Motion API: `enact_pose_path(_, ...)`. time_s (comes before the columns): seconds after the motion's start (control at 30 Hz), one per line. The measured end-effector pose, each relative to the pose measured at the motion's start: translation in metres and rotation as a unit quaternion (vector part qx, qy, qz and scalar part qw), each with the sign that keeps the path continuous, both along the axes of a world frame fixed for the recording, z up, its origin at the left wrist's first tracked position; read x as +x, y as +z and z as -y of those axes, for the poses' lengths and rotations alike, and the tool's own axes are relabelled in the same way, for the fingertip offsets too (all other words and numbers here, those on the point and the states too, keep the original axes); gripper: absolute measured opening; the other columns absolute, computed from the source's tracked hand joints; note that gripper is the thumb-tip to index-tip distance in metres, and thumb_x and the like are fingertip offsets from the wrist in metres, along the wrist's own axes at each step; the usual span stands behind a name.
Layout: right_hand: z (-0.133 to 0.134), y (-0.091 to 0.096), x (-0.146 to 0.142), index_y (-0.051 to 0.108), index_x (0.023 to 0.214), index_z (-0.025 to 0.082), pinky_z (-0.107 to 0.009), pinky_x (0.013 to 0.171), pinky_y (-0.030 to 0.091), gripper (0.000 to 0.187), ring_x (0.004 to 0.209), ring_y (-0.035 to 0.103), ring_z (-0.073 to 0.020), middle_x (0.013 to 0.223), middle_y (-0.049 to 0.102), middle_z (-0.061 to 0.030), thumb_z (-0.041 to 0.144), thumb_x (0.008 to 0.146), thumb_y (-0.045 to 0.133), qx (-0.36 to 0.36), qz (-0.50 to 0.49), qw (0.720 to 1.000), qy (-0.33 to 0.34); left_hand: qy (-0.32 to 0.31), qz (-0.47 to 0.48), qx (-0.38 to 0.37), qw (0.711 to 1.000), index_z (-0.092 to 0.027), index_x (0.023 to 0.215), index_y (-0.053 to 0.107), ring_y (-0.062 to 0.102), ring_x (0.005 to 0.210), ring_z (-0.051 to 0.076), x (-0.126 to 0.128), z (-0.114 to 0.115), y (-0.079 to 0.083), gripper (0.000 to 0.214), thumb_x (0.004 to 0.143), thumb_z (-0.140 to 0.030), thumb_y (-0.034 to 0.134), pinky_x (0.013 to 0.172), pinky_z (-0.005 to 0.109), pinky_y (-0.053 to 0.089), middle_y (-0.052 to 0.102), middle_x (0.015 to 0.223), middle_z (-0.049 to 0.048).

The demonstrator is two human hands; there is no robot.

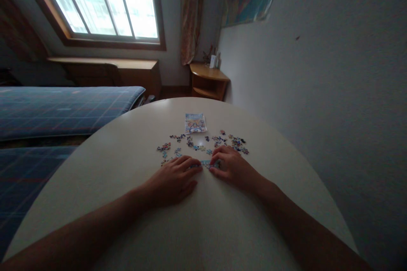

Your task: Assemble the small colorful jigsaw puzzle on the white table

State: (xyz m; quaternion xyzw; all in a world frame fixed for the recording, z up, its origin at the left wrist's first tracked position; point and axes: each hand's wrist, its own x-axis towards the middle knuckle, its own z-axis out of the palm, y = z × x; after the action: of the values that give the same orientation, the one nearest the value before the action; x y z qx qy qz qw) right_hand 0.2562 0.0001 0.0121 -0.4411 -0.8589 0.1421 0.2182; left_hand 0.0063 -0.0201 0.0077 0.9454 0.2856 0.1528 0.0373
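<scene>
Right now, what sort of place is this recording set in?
Most likely a bedroom in a home: a bed with a blue checked cover, a big window with a curtain, and a wooden corner shelf. Jigsaw pieces lie on a round white table.

Bare table (121,169) lies open left and near; puzzle pieces (237,143) and picture card (195,123) crowd beyond

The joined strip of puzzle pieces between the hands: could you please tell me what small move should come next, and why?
Probably lift the right hand to pick one of the loose pieces scattered just beyond it. Both hands' fingertips meet on the joined strip, the left hand lies flat, and neither visibly holds a spare piece.
</scene>
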Motion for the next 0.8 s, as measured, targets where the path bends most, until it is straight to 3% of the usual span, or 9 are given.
enact_pose_path(0.8,0.003,-0.005,-0.010,0.074,0.089,0.024,-0.040,0.092,0.045,0.007,0.098,0.061,-0.0231,0.096,0.070,-0.0055,0.031,0.086,0.073,0.076,0.033,0.997,0.009,0.006,0.040,-0.027,0.999,-0.018,0.116,0.053,0.055,0.116,0.025,0.000,-0.002,-0.003,0.033,0.084,-0.010,0.051,0.096,0.044,0.052,0.062,0.125,0.0111)
